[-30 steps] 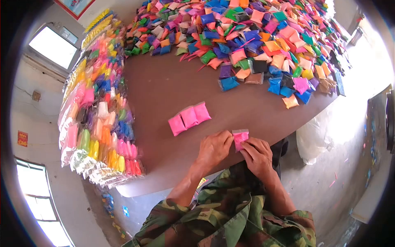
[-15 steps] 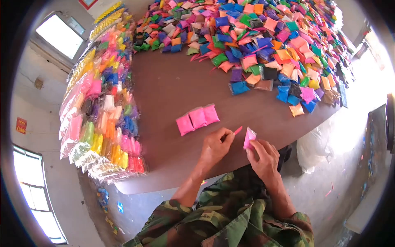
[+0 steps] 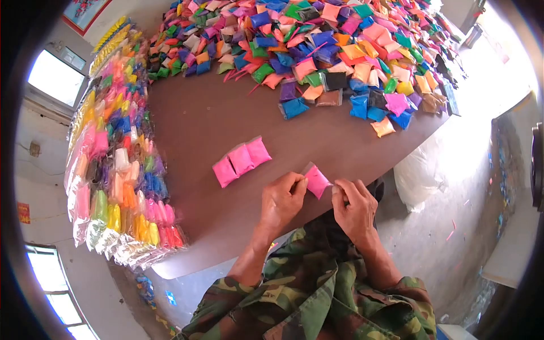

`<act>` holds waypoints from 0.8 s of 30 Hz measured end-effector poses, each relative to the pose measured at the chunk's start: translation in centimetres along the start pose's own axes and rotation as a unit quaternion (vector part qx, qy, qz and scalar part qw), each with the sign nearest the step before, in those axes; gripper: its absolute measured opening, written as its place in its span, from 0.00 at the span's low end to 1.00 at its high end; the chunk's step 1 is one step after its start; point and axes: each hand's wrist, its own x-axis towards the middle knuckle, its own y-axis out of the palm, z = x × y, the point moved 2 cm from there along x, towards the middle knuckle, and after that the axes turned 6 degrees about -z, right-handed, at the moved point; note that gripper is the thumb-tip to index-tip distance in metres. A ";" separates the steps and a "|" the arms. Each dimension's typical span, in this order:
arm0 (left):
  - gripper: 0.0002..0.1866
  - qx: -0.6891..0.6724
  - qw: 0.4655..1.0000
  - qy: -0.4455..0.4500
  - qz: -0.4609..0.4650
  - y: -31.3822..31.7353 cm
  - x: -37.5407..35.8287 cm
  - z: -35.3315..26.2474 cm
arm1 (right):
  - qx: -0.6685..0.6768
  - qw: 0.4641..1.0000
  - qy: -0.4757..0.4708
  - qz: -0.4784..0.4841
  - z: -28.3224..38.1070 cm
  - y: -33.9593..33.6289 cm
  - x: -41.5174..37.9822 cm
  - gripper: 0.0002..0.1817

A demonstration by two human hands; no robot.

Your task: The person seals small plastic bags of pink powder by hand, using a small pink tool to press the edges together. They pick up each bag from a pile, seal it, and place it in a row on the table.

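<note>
A small clear packet with bright pink filling [image 3: 318, 182] is stretched between my two hands over the table's near edge. My left hand [image 3: 283, 198] is closed, its thumb and forefinger pinching the packet's left edge. At the lower right corner, my right hand [image 3: 355, 208] grips the same packet with thumb and fingertips. Three similar pink packets [image 3: 242, 159] lie in a touching row on the brown table [image 3: 187, 124], left of and beyond my hands. The thin pink strip from earlier cannot be made out now.
A large heap of many-coloured packets [image 3: 317, 51] covers the table's far side. Along the left edge are stacked clear bags of coloured packets [image 3: 119, 170]. A white plastic sack [image 3: 418, 175] stands on the floor to the right, beyond the table edge.
My left hand, which held a thin pink strip apart from the packet, now pinches the packet's edge. The packet has turned flat between both hands. The view has shifted to the right.
</note>
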 end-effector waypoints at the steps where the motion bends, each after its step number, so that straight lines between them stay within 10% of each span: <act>1: 0.06 0.017 1.000 0.015 0.000 0.2 -0.1 -0.3 | 0.003 0.999 -0.051 -0.014 0.3 0.0 0.4 0.09; 24: 0.05 0.151 0.982 0.105 0.041 0.4 0.3 -0.8 | 0.068 0.984 -0.155 -0.051 -1.5 3.3 -0.3 0.14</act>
